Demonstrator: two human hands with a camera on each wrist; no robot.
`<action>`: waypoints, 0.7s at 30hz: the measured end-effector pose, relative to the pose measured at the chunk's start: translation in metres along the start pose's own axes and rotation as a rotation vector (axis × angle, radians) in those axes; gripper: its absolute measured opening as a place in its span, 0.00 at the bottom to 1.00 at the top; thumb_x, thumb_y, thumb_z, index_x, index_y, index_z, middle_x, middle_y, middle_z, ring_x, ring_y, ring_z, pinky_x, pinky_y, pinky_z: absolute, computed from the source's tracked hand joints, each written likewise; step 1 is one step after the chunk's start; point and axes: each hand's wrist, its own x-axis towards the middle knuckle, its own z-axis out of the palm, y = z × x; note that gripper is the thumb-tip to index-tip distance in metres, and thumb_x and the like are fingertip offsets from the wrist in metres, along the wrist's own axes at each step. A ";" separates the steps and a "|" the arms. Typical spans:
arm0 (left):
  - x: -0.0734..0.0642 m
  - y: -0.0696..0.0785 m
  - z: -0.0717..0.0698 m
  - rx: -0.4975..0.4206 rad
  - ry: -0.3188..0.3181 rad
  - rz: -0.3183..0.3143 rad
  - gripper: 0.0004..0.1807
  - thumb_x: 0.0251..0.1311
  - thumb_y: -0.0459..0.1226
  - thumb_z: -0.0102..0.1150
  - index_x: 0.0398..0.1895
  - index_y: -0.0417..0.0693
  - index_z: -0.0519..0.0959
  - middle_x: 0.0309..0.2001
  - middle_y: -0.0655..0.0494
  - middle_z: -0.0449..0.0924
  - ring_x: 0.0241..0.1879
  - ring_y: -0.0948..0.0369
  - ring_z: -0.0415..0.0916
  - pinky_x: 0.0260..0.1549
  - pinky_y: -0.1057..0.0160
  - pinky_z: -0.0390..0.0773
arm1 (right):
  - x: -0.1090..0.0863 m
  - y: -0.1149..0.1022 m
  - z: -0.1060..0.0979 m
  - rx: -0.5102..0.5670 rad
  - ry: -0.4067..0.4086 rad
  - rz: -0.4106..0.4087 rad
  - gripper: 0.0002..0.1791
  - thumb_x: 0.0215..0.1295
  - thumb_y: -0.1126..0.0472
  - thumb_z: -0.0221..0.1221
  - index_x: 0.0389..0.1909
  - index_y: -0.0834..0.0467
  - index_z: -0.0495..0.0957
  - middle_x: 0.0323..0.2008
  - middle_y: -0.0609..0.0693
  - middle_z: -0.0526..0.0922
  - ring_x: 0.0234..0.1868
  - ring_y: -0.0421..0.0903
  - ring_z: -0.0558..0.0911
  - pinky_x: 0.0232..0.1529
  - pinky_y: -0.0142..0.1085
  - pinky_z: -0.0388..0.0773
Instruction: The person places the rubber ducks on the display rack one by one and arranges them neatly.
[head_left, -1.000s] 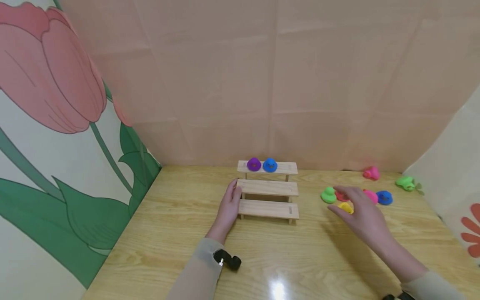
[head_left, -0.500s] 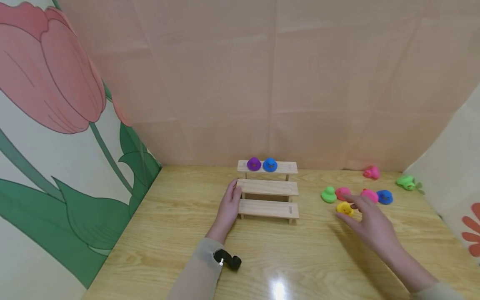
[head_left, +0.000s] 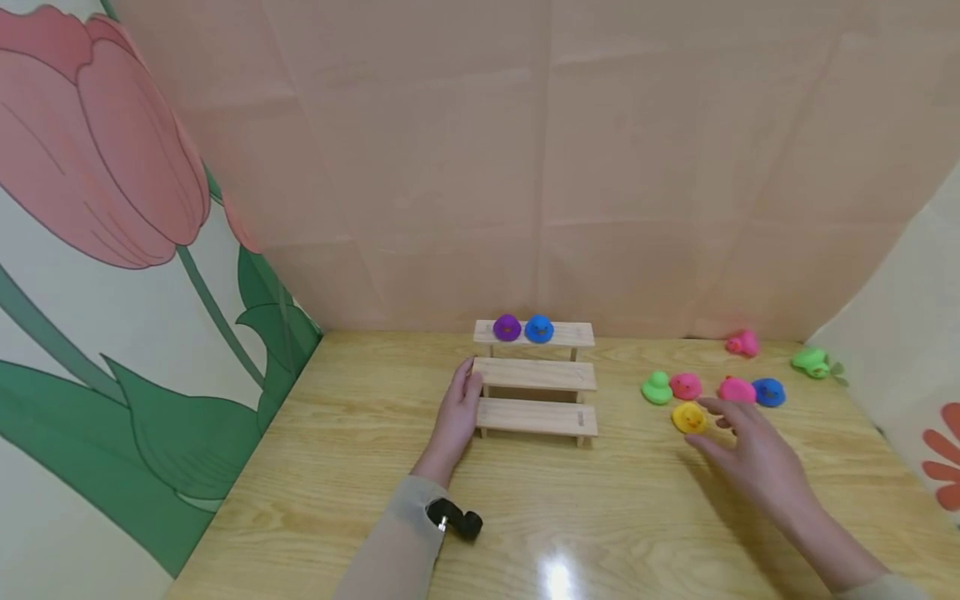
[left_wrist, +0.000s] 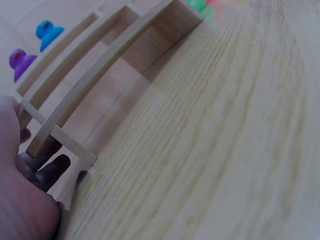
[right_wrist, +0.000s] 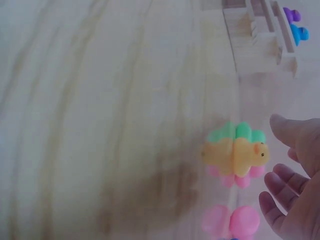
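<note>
A three-step wooden stand point(head_left: 536, 417) stands mid-table, a purple rubber duck point(head_left: 507, 327) and a blue rubber duck point(head_left: 539, 328) side by side on its top step. My left hand point(head_left: 454, 414) grips the stand's left end; in the left wrist view, fingers point(left_wrist: 54, 172) reach under the boards. To the right, a yellow rubber duck point(head_left: 689, 417) sits on the table facing me. My right hand point(head_left: 761, 458) hovers beside it, thumb and fingers spread, with nothing held. In the right wrist view the yellow duck point(right_wrist: 235, 155) is apart from the fingertips.
Behind the yellow duck sit a green duck point(head_left: 657, 388), a pink duck point(head_left: 686, 385), another pink duck point(head_left: 737, 389) and a blue duck point(head_left: 769, 392). Farther back lie a pink duck point(head_left: 742, 342) and a green duck point(head_left: 812, 362), near the right wall. A cloth-covered wall point(head_left: 540, 167) closes the back.
My right hand has drawn back to the right and toward me, uncovering the yellow duck and the pink duck behind it. The left hand has stayed at the stand.
</note>
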 end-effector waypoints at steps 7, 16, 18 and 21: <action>0.000 0.001 -0.001 0.001 0.000 -0.008 0.34 0.88 0.59 0.43 0.88 0.57 0.63 0.81 0.46 0.69 0.81 0.46 0.65 0.83 0.45 0.60 | -0.001 0.006 0.002 -0.005 -0.016 0.004 0.35 0.67 0.53 0.79 0.70 0.63 0.78 0.65 0.74 0.75 0.51 0.71 0.84 0.40 0.70 0.83; 0.001 -0.001 0.000 0.003 -0.003 -0.008 0.34 0.88 0.60 0.42 0.89 0.60 0.62 0.81 0.47 0.69 0.81 0.47 0.65 0.82 0.45 0.60 | 0.004 0.014 0.008 0.006 -0.068 0.024 0.40 0.68 0.51 0.79 0.74 0.62 0.75 0.63 0.72 0.74 0.52 0.72 0.85 0.43 0.72 0.82; 0.001 -0.002 0.000 0.003 -0.003 -0.009 0.34 0.88 0.60 0.42 0.88 0.60 0.62 0.82 0.47 0.69 0.81 0.47 0.65 0.82 0.45 0.60 | 0.005 0.016 0.010 0.012 -0.079 0.032 0.40 0.68 0.50 0.79 0.75 0.62 0.74 0.62 0.71 0.75 0.52 0.72 0.85 0.44 0.72 0.82; 0.001 -0.001 0.000 0.003 -0.004 -0.008 0.34 0.88 0.61 0.42 0.88 0.61 0.62 0.82 0.47 0.69 0.81 0.47 0.65 0.82 0.44 0.60 | 0.007 0.017 0.012 0.022 -0.085 0.035 0.41 0.68 0.50 0.78 0.75 0.62 0.74 0.61 0.71 0.75 0.52 0.72 0.85 0.45 0.71 0.82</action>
